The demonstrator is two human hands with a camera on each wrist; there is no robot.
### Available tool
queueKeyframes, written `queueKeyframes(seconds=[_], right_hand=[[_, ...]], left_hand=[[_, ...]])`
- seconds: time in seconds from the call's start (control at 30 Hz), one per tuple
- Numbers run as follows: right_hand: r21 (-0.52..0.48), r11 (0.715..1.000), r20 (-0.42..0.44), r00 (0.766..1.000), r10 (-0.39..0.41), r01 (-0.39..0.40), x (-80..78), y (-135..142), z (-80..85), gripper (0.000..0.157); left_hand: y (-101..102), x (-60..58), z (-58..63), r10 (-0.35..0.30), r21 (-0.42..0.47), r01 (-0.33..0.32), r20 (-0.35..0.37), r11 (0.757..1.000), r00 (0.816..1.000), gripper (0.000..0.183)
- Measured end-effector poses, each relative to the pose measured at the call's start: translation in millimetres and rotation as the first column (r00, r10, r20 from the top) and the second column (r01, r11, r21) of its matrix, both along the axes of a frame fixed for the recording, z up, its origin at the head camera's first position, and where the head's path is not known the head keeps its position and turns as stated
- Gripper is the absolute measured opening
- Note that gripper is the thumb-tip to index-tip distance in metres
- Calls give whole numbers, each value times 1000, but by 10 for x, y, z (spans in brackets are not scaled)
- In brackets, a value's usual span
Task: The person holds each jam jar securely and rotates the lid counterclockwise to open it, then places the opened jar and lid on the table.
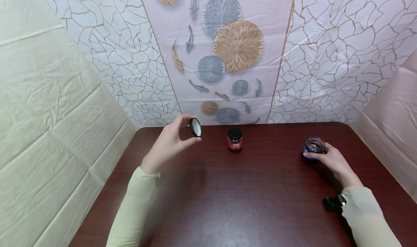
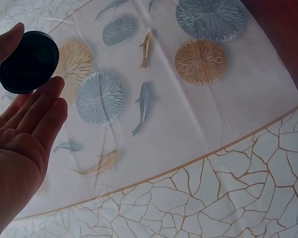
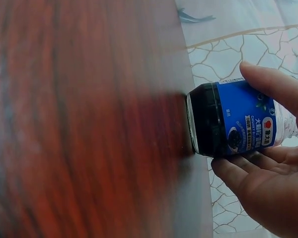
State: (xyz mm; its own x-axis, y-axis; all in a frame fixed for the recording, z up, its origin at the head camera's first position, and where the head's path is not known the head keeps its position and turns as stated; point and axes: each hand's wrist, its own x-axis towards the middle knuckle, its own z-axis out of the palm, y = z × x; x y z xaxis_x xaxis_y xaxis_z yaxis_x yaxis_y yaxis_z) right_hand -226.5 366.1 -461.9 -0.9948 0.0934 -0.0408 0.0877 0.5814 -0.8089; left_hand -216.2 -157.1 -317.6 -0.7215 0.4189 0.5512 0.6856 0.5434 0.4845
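Head view. Left hand (image 1: 171, 138): raised, thumb and fingertips pinching a round black lid (image 1: 195, 127), one item, tipped on edge, pale inner face showing; position, in the air, left of centre. Right hand (image 1: 337, 164): at the right of the table (image 1: 234, 196), thumb and fingers clamped round a blue-labelled jar (image 1: 314, 148), clear, mouth uncovered, roughly upright. Red-labelled jar (image 1: 235, 140): one, black cap on, standing upright near the far edge, between the two hands and apart from both. Black wrist device (image 1: 334, 203): one, at the right cuff. Patterned cloth backdrop (image 1: 224, 91): fish and round motifs, behind the table.

Left wrist view. Lid: dark disc, gripped at its rim between thumb and fingertips, backdrop beyond.

Right wrist view. Blue-labelled jar: held round its sides, thumb on one side, fingers on the other; lower part dark; label with lettering and berry picture. Base at the tabletop; whether it touches, cannot tell.
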Motion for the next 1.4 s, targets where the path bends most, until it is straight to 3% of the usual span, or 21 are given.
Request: queueKeyframes(seconds=[0.43, 0.73, 1.0, 1.23, 1.4], right_hand=[[-31, 999, 27, 999, 16, -15, -7, -9, 1, 90], [-20, 1000, 21, 1000, 21, -20, -7, 6, -5, 89], [-19, 1000, 16, 1000, 22, -22, -4, 6, 6, 88], [-22, 999, 23, 999, 23, -23, -6, 7, 6, 88], [-22, 999, 30, 999, 27, -27, -3, 9, 15, 88]], left_hand=[[-38, 1, -19, 76, -14, -76, 22, 997, 997, 60], [-52, -22, -39, 63, 25, -62, -13, 998, 998, 58], [-70, -36, -60, 64, 53, -66, 40, 996, 997, 66], [-99, -48, -83, 88, 8, -87, -51, 996, 995, 66], [-124, -55, -85, 95, 11, -95, -37, 995, 995, 65]])
